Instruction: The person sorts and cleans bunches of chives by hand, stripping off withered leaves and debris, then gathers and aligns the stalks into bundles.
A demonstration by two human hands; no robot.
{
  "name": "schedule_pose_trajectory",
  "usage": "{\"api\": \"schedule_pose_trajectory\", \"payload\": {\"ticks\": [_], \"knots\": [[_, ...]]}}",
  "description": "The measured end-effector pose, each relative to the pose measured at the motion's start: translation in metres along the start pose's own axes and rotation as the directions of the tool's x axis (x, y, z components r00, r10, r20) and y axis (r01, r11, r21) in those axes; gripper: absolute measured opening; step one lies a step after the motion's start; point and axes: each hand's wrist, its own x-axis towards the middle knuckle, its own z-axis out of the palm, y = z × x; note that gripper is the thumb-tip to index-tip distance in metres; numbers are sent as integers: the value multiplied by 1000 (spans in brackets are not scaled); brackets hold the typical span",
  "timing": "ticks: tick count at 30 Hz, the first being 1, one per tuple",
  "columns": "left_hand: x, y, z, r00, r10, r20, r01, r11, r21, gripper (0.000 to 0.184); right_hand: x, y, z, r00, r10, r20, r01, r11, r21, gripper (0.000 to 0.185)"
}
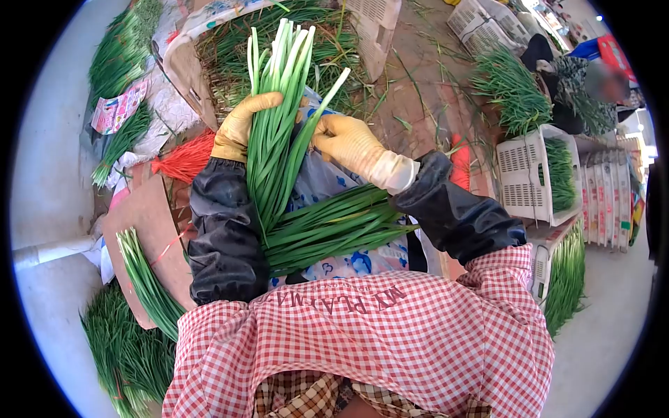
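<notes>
My left hand point(244, 125), in a yellow glove, is wrapped round a bunch of green stalks point(275, 139) with white ends pointing up and away from me. To its right, my right hand point(345, 143), also gloved, has its fingers closed beside a single stalk point(317, 118) that leans away from the bunch; its fingertips are partly hidden. Across my lap, below both hands, lies a pile of long green leaves point(334, 230) on a blue-patterned cloth point(355, 265).
A white crate point(188, 80) of loose greens stands ahead. Red netting or string point(188, 157) lies left, near a brown board point(146, 216) with stalks. At right are a white crate point(519, 174) of greens and another person point(592, 87).
</notes>
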Motion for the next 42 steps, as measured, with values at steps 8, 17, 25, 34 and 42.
{"api": "schedule_pose_trajectory", "payload": {"ticks": [8, 17, 25, 34, 42], "knots": [[-2, -4, 12, 997, 59, -50, -62, 995, -74, 46, -28, -44, 25, 897, 95, 431, 6, 974, -227, 25], [-11, 25, 10, 998, 44, -44, -42, 998, 45, 50, -19, -2, -39, 979, 200, 22, -191, 959, -210, 19], [0, 20, 46, 993, 6, -119, 7, 994, 107, 44, 5, 41, -124, 873, -33, -487, -278, 787, -551, 22], [2, -6, 60, 996, -1, -90, 8, 997, 78, 41, -69, -36, 6, 921, -201, 334, 385, 605, -697, 7], [6, -10, 58, 992, 40, -123, -31, 997, 72, 41, -56, -14, -134, 964, 251, -92, -242, 966, 93, 46]]}}
